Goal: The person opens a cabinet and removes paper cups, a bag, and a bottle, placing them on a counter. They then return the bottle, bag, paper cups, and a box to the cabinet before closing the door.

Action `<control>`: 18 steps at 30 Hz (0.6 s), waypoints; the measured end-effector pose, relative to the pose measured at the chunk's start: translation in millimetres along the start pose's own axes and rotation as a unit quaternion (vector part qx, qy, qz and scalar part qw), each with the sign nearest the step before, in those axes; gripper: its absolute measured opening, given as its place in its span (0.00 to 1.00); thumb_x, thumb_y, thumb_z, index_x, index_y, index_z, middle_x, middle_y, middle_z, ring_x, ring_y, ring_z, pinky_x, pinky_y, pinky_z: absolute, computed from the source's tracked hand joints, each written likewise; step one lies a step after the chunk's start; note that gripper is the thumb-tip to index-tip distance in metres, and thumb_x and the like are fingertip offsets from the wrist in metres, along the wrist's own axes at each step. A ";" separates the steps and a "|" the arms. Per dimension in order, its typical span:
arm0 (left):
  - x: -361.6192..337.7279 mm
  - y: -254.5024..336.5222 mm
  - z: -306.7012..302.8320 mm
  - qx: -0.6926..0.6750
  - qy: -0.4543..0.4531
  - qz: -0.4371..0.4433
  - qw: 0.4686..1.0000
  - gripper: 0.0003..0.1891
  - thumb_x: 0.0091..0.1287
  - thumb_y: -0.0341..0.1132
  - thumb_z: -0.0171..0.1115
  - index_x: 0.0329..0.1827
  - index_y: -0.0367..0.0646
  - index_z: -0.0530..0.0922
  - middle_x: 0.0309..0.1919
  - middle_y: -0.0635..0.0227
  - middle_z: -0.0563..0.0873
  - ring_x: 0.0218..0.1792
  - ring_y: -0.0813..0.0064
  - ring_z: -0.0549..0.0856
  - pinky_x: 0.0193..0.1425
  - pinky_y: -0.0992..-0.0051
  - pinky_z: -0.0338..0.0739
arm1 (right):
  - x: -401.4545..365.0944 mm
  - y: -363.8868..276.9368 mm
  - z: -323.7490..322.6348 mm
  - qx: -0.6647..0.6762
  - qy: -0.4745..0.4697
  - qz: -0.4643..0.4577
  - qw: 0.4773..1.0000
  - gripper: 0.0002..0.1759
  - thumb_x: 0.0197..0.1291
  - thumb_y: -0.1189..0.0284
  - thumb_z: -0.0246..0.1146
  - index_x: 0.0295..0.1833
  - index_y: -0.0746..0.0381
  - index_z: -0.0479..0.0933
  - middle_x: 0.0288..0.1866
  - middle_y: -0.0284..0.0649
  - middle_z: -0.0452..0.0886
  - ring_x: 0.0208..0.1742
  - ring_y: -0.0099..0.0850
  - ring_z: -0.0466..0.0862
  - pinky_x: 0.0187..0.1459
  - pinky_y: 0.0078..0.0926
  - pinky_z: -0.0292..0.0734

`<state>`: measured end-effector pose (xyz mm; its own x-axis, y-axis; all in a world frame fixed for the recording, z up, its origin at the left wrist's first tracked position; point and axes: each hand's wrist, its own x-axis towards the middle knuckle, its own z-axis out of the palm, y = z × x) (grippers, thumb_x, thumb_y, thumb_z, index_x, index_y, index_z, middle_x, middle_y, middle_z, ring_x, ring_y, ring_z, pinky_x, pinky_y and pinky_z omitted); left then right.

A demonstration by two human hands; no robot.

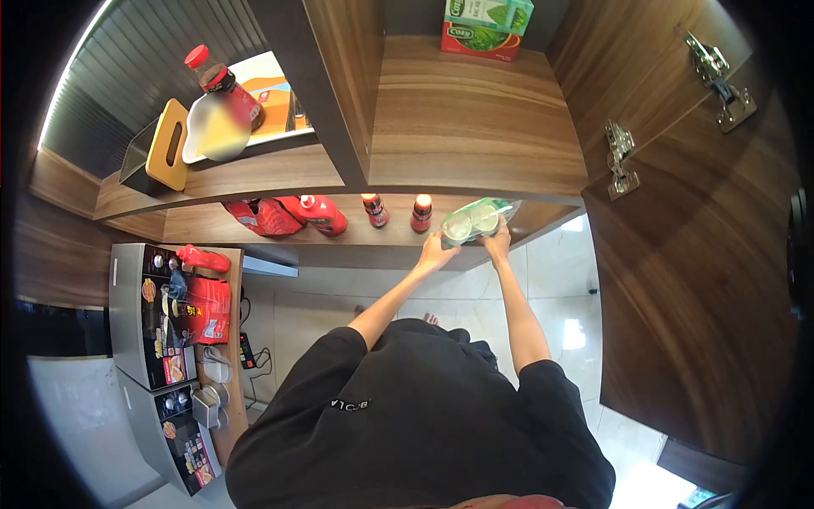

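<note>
Both my hands are raised to the front edge of a wooden shelf. My left hand and my right hand together hold a clear plastic packet with green print and round pale items inside. The packet rests at the shelf edge, just right of two small dark bottles with red caps. My black T-shirt fills the lower part of the view.
Red packets and a red bottle lie further left on the same shelf. Green and red boxes stand on the shelf above. An open cabinet door with hinges is at right. Printed boxes sit at lower left.
</note>
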<state>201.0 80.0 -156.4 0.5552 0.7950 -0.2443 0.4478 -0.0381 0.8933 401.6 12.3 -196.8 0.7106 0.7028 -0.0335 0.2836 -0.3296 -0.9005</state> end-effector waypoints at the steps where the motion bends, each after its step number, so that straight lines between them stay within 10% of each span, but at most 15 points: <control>1: 3.7 1.9 0.8 -0.004 -0.005 -0.007 1.000 0.38 0.54 0.43 0.75 0.66 0.36 0.71 0.57 0.50 0.80 0.52 0.60 0.84 0.58 0.62 0.78 | 4.2 -3.8 1.4 -0.018 0.015 -0.041 0.999 0.47 0.34 0.81 0.80 0.67 0.60 0.72 0.63 0.45 0.78 0.64 0.41 0.77 0.63 0.37 0.74; 6: 13.7 17.7 -4.2 -0.111 -0.017 -0.049 0.992 0.47 0.55 0.45 0.75 0.74 0.34 0.62 0.67 0.48 0.75 0.62 0.60 0.81 0.65 0.64 0.75 | 23.4 1.1 17.8 -0.161 0.054 0.005 0.985 0.54 0.31 0.75 0.83 0.72 0.54 0.69 0.62 0.51 0.73 0.66 0.49 0.72 0.68 0.41 0.68; 18: 31.5 -38.7 26.2 -0.246 -0.023 -0.019 0.969 0.57 0.61 0.41 0.72 0.79 0.33 0.35 0.79 0.45 0.52 0.77 0.56 0.61 0.75 0.62 0.65 | -0.5 -17.9 2.0 0.046 -0.079 0.086 0.992 0.59 0.48 0.75 0.77 0.82 0.55 0.48 0.77 0.48 0.65 0.76 0.43 0.65 0.71 0.40 0.66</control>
<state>219.5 90.6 -208.6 0.5804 0.7617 -0.2879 0.0868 0.2937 0.9519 394.8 19.0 -181.5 0.6311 0.7340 -0.2510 0.1016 -0.3990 -0.9113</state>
